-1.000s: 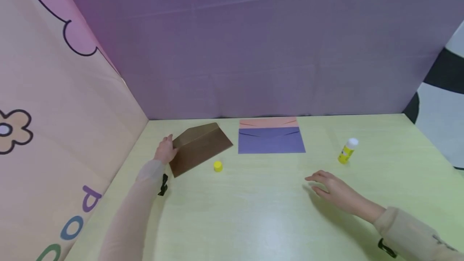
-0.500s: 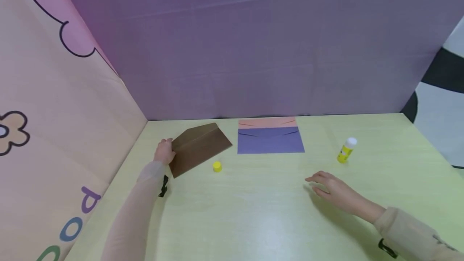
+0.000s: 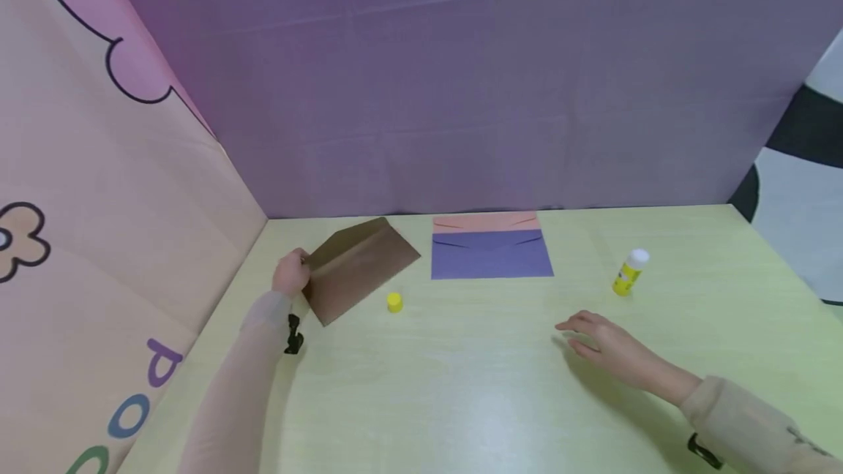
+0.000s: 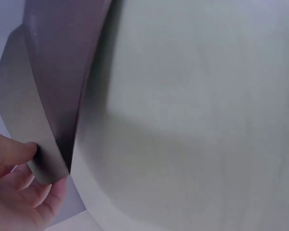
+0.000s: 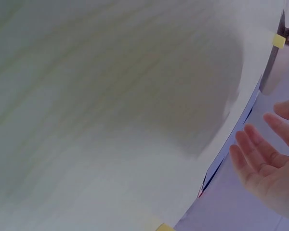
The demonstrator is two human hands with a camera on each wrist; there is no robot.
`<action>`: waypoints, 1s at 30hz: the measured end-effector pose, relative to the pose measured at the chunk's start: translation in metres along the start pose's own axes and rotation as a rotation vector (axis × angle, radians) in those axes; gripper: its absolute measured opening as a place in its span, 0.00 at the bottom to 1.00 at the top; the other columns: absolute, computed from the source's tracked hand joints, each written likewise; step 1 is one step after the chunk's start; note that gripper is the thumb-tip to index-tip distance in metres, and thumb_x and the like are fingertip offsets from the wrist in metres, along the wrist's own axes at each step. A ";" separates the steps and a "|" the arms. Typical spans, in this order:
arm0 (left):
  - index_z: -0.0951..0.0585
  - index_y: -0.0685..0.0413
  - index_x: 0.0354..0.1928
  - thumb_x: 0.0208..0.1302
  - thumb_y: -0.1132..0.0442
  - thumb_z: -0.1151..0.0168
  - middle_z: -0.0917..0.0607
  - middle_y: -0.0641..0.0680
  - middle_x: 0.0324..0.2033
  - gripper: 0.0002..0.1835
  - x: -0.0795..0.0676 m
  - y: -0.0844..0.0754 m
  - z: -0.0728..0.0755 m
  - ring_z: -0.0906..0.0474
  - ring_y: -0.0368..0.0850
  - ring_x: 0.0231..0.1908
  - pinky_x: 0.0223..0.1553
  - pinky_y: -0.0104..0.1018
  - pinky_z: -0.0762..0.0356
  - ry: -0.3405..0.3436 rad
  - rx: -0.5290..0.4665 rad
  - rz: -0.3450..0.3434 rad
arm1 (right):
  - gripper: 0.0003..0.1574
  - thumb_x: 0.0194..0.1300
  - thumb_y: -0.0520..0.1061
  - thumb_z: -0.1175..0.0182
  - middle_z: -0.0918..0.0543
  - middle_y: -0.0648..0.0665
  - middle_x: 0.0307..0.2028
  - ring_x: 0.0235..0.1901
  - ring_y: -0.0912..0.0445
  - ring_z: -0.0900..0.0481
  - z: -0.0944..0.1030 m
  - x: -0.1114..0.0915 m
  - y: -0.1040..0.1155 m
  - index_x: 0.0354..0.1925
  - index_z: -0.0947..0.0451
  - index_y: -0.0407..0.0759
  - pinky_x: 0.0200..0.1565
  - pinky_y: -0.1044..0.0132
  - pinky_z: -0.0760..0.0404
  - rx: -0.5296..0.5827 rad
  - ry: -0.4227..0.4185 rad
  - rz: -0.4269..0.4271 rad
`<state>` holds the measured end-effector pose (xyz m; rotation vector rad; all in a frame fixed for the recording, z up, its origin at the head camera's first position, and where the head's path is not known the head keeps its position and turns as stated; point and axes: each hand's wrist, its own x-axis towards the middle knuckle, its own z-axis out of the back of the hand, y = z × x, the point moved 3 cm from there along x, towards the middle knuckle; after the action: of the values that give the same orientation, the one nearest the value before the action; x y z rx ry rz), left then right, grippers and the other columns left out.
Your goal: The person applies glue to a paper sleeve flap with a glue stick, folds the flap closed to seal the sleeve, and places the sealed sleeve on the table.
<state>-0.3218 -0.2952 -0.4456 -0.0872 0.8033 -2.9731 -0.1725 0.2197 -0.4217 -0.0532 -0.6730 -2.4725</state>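
My left hand (image 3: 290,273) pinches the left end of a brown envelope (image 3: 362,269), its flap unfolded on the far side. In the left wrist view the thumb lies on the flap (image 4: 24,106) and the fingers curl behind it. The envelope is tilted, its near edge casting a shadow on the table. My right hand (image 3: 609,350) hovers low over the table at the right, fingers relaxed and holding nothing. Beyond it stands a yellow glue stick (image 3: 628,273) with a white end. A small yellow cap (image 3: 394,303) sits just right of the envelope's near edge.
At the back middle a purple envelope (image 3: 490,258) overlaps a pink envelope (image 3: 484,223), both flat on the pale table (image 3: 448,393). A purple cloth wall (image 3: 461,93) rises behind the table, and a printed panel (image 3: 118,189) borders the left side.
My left hand has shifted slightly left and lifted its end of the brown envelope, which now tilts more. The right hand, cap and glue stick have stayed put.
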 end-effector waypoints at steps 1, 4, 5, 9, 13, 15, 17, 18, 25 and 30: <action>0.27 0.69 0.45 0.58 0.71 0.53 0.23 0.68 0.41 0.13 0.001 0.000 0.001 0.25 0.59 0.39 0.37 0.45 0.26 -0.011 -0.029 0.009 | 0.16 0.53 0.33 0.42 0.24 0.39 0.40 0.40 0.44 0.25 0.000 0.000 0.000 0.44 0.25 0.32 0.41 0.54 0.23 -0.001 0.000 0.001; 0.29 0.71 0.48 0.58 0.74 0.54 0.25 0.70 0.44 0.15 0.005 0.002 0.003 0.28 0.62 0.44 0.43 0.50 0.28 -0.017 -0.112 0.052 | 0.16 0.53 0.33 0.42 0.24 0.39 0.40 0.40 0.44 0.25 0.000 0.000 0.000 0.44 0.25 0.32 0.41 0.54 0.23 -0.003 -0.001 0.002; 0.28 0.70 0.47 0.56 0.75 0.53 0.24 0.68 0.42 0.15 0.012 0.012 0.001 0.27 0.59 0.42 0.41 0.46 0.26 -0.049 -0.155 0.024 | 0.16 0.53 0.33 0.42 0.24 0.39 0.40 0.40 0.45 0.24 0.000 0.000 0.000 0.44 0.25 0.32 0.41 0.54 0.23 -0.004 -0.003 0.002; 0.27 0.66 0.47 0.56 0.73 0.53 0.22 0.63 0.38 0.16 0.041 0.052 -0.011 0.26 0.53 0.37 0.35 0.41 0.26 -0.101 -0.275 -0.038 | 0.16 0.53 0.33 0.41 0.23 0.40 0.39 0.40 0.45 0.24 0.001 0.001 -0.001 0.43 0.24 0.32 0.40 0.54 0.23 -0.007 -0.011 0.009; 0.26 0.63 0.48 0.58 0.69 0.52 0.21 0.61 0.38 0.15 0.057 0.071 -0.012 0.26 0.52 0.36 0.34 0.41 0.27 -0.138 -0.331 -0.039 | 0.16 0.53 0.33 0.41 0.23 0.40 0.39 0.39 0.45 0.24 0.001 0.001 -0.001 0.43 0.24 0.32 0.41 0.54 0.23 -0.012 -0.017 0.013; 0.24 0.61 0.46 0.57 0.68 0.51 0.21 0.58 0.35 0.14 0.056 0.068 -0.008 0.26 0.49 0.33 0.32 0.37 0.27 -0.181 -0.369 -0.081 | 0.16 0.53 0.33 0.42 0.23 0.40 0.39 0.40 0.45 0.24 0.001 0.000 -0.001 0.43 0.24 0.32 0.41 0.54 0.23 -0.012 -0.018 0.010; 0.25 0.63 0.47 0.58 0.69 0.52 0.21 0.61 0.37 0.15 0.039 0.041 0.006 0.26 0.51 0.37 0.37 0.41 0.27 -0.180 -0.356 -0.034 | 0.16 0.52 0.33 0.41 0.23 0.40 0.39 0.39 0.45 0.24 0.001 0.000 -0.002 0.43 0.24 0.32 0.41 0.54 0.23 -0.012 -0.019 0.013; 0.26 0.65 0.48 0.59 0.69 0.52 0.22 0.63 0.39 0.15 0.027 0.021 0.016 0.27 0.54 0.38 0.40 0.44 0.27 -0.169 -0.348 0.002 | 0.16 0.52 0.33 0.41 0.23 0.40 0.38 0.39 0.45 0.24 0.001 0.000 -0.002 0.43 0.24 0.32 0.41 0.54 0.23 -0.012 -0.018 0.011; 0.32 0.73 0.51 0.61 0.72 0.56 0.26 0.70 0.45 0.17 -0.022 -0.061 0.049 0.30 0.57 0.43 0.43 0.42 0.29 -0.185 -0.352 0.057 | 0.17 0.53 0.33 0.42 0.23 0.40 0.39 0.39 0.46 0.24 0.003 -0.002 -0.003 0.44 0.25 0.33 0.39 0.57 0.22 0.002 -0.020 -0.009; 0.31 0.74 0.51 0.61 0.72 0.56 0.27 0.70 0.47 0.17 -0.020 -0.074 0.046 0.31 0.55 0.45 0.45 0.38 0.31 -0.157 -0.428 0.053 | 0.17 0.52 0.32 0.42 0.23 0.41 0.39 0.38 0.47 0.24 0.005 -0.003 -0.003 0.44 0.25 0.33 0.36 0.61 0.21 0.004 -0.036 -0.003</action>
<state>-0.3020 -0.2530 -0.3698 -0.3071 1.3749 -2.6524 -0.1722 0.2256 -0.4192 -0.0947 -0.6940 -2.4782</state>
